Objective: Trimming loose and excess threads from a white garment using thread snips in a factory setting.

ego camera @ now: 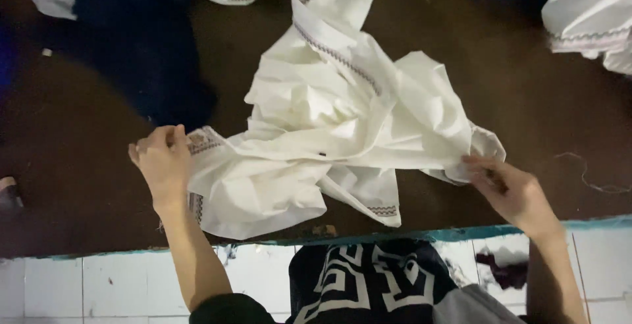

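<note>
Both hands clamped on white garment (342,126) – left hand (163,159) pinching embroidered edge, right hand (510,189) gripping right corner; cloth crumpled mid-table – spreading barely begun, folding undone.

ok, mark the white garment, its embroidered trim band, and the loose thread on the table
white garment (342,126): head view, crumpled middle.
embroidered trim band (339,57): head view, patterned strip along upper edge.
loose thread (588,174): head view, curl on dark table, right.

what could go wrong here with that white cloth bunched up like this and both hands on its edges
The white garment is crumpled, so pulling from the left hand and right hand may drag folds unevenly. Its lower hem hangs at the table edge and could slide off. A loose thread nearby might catch.
</note>
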